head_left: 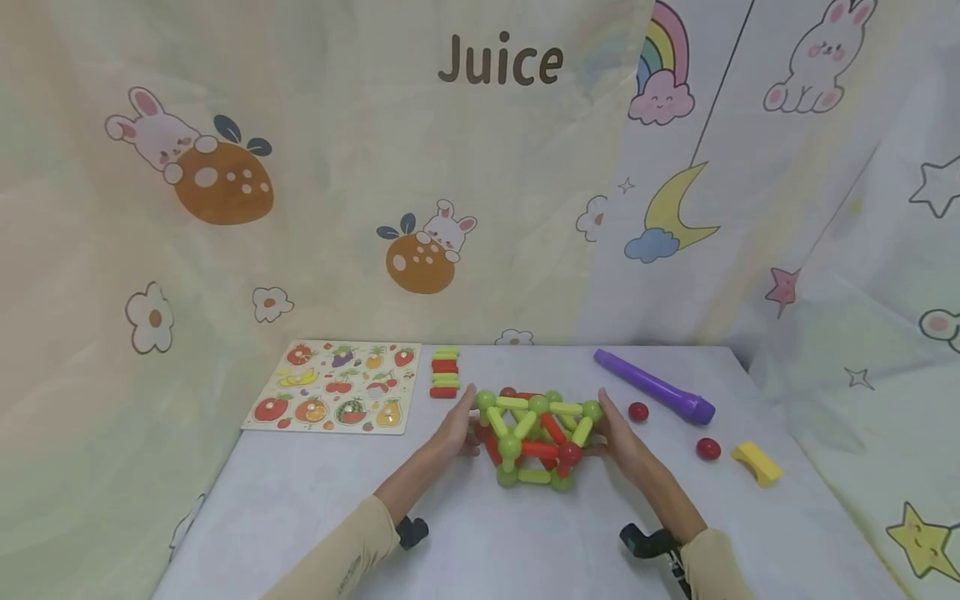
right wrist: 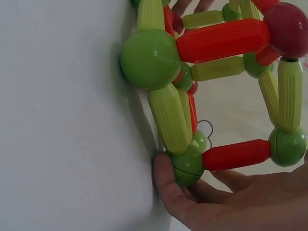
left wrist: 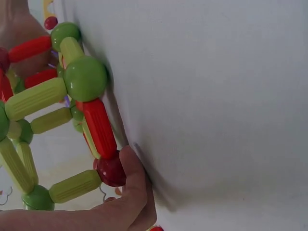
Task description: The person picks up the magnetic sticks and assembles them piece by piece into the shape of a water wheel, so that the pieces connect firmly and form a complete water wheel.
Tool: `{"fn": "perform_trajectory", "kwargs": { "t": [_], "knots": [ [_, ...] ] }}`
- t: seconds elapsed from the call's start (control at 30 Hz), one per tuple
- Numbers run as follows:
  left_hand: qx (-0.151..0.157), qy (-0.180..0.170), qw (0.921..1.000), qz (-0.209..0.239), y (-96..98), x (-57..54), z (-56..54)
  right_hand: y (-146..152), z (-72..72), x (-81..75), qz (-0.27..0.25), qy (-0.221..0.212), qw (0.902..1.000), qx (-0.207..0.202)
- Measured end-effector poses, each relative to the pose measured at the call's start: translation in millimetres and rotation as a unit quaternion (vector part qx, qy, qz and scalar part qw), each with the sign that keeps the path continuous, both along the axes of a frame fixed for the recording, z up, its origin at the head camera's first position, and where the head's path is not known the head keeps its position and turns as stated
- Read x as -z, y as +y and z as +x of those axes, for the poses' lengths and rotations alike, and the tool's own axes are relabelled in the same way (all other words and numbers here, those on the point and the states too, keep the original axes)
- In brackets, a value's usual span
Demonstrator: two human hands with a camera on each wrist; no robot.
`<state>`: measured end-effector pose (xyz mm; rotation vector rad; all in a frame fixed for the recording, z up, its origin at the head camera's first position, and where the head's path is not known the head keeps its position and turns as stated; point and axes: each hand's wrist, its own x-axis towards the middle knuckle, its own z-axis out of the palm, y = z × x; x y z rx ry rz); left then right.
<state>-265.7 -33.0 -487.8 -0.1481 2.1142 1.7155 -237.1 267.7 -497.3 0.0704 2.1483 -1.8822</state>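
Two arms in tan sleeves (head_left: 347, 540) reach forward and lean in toward each other. The left hand (head_left: 454, 432) grips a shiny dark red ball (left wrist: 109, 171), and the right hand (head_left: 624, 439) grips a smooth green ball (right wrist: 186, 167). Both balls are corners of the red and green frame of plastic balls and sticks (head_left: 538, 449). It is right between the hands, neither one nearer, wider from side to side. Past it, short red and yellow-green sticks (head_left: 445, 367) lie in a row.

Right grip (right wrist: 219, 204) on green ball (right wrist: 190, 169), ball-and-rod frame (right wrist: 224, 41), white tabletop (right wrist: 67, 125)
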Motion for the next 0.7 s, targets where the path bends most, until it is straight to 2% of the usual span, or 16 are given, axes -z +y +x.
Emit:
{"fn": "perform_trajectory", "kwargs": {
  "t": [0.2,0.47,0.7],
  "knots": [
    [0.032,0.009,0.9994,0.001,-5.0,-4.3,-3.0,4,-4.3,-3.8,-0.023,-0.002,0.9989,-0.041],
    [0.070,0.035,0.9969,-0.007,-10.9,-6.7,0.6,9,-3.1,-9.4,0.009,0.007,0.9942,-0.107],
    [0.085,0.053,0.9949,0.001,-16.2,-7.5,5.3,9,-1.6,-10.8,0.065,0.023,0.9919,-0.106]
  ]
}}
